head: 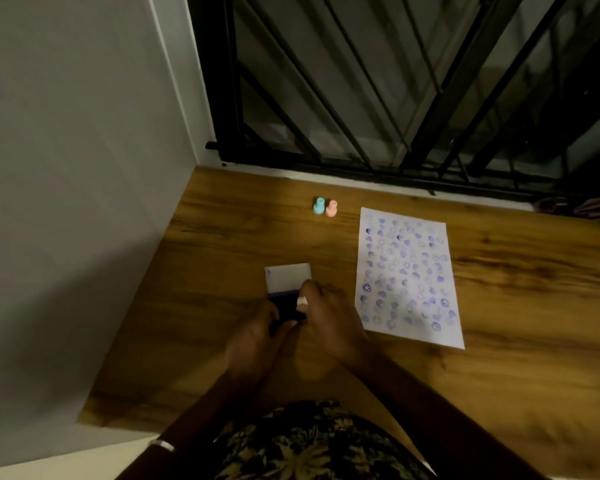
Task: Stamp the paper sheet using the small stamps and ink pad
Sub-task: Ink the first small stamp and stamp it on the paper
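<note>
On a wooden table (222,237) by a barred window, your left hand (257,336) grips the open ink pad (286,292). Your right hand (329,318) pinches a small white stamp (302,301) onto it. The stamped paper sheet (407,277) lies just right; blue stamp (318,205) and pink stamp (331,207) stand beyond.

No words, brand names or numbers can be read anywhere in the view. The paper sheet (409,277) carries rows of purple stamped marks, round and heart-like in shape, but they are too small and blurred to tell whether any holds a letter or sign. The ink pad (287,296) shows a pale open lid that seems blank, and the two small stamps (325,206) bear no visible label.
</note>
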